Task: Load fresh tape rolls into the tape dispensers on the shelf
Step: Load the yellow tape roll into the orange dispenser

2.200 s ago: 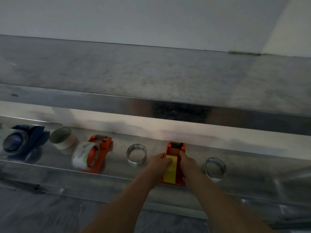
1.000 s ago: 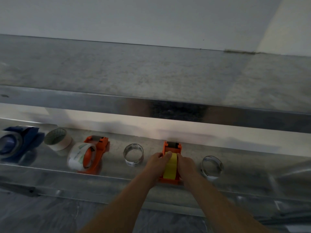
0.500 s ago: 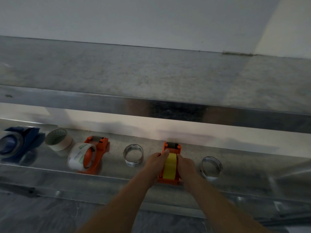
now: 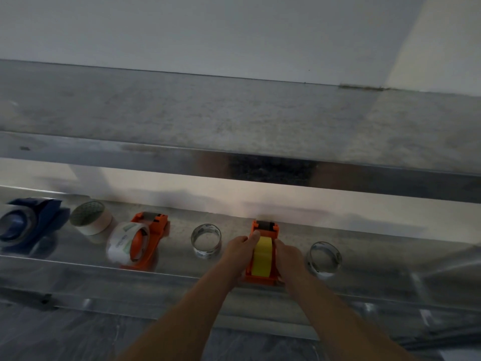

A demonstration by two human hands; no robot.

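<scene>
Beside your orange dispenser point(image 4: 260, 278), the left clear roll point(image 4: 205, 252) blocks nine o'clock, the right clear roll point(image 4: 322, 269) three. The upper shelf point(image 4: 260, 162) overhangs at twelve. Open shelf floor point(image 4: 390, 259) lies beyond three.

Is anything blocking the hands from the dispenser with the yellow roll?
Nothing visible. The left hand and right hand grip the dispenser from either side, with the yellow roll seated in it between them.
</scene>
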